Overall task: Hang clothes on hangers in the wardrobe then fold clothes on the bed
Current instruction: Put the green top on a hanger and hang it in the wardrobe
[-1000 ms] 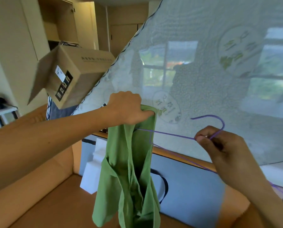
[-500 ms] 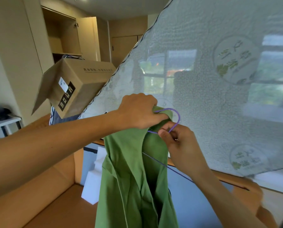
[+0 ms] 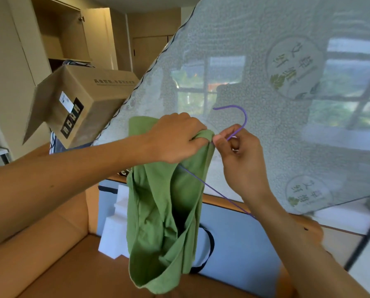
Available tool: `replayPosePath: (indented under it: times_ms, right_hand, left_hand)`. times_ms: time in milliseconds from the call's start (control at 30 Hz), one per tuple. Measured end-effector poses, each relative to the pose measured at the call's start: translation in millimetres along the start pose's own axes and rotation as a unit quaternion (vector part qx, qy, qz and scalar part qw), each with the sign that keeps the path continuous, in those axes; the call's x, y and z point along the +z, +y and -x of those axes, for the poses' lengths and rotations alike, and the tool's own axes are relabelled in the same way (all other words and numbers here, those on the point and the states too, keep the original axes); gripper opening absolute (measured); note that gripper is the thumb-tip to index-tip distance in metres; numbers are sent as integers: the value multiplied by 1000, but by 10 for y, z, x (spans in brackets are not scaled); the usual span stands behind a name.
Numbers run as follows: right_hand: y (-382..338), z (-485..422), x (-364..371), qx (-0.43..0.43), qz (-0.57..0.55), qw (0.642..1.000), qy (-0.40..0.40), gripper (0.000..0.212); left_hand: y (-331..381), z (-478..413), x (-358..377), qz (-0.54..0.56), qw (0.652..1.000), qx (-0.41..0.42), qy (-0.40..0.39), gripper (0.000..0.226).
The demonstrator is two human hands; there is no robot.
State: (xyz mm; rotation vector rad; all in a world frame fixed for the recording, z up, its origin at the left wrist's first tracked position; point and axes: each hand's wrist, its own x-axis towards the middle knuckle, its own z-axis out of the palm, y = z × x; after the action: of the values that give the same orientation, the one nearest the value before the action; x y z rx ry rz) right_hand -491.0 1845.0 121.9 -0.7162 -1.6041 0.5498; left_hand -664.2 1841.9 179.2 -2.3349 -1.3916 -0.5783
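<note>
Fingers (image 3: 198,137) of left hand (image 3: 175,137) clench green garment (image 3: 164,211); right hand (image 3: 242,162) at three o'clock pinches purple hanger (image 3: 243,117); thin wire could shed the fabric.

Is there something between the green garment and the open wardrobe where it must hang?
Yes. A cardboard box sits in front of the wardrobe, beside the leaning mattress, on the line from the green garment.

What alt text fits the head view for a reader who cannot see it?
The left hand grips the top of a green garment while the right hand pinches a purple wire hanger just below its hook. A mattress leans behind them; a cardboard box sits at left.
</note>
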Motion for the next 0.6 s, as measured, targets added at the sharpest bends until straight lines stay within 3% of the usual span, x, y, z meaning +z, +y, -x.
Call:
replayPosePath:
  times_ms: [133, 200, 267, 333, 433, 500, 600]
  right_hand:
    - [21, -37, -49, -18, 58, 998, 34, 17]
    - [15, 77, -117, -93, 132, 980, 113, 30]
    - [-4, 343, -129, -186, 146, 957, 169, 26]
    - [69, 700, -23, -209, 120, 961, 134, 20]
    - [387, 1104, 233, -29, 105, 994, 9, 31]
    - [696, 1241, 350, 114, 145, 980, -77, 43]
    - [1096, 1325, 373, 182, 211, 945, -173, 42]
  left_hand:
    - [-143, -26, -73, 43, 996, 44, -60, 41]
    - [-220, -57, -103, 25, 999, 33, -35, 45]
    - [-318, -100, -161, 4, 1000, 9, 0, 48]
    - [-398, -151, -257, -16, 999, -6, 33, 48]
    - [-433, -218, -409, -38, 997, -8, 66, 50]
    - [-439, -227, -480, -37, 996, 1, 77, 51]
    - [-459, -188, -549, -24, 997, 9, 75, 50]
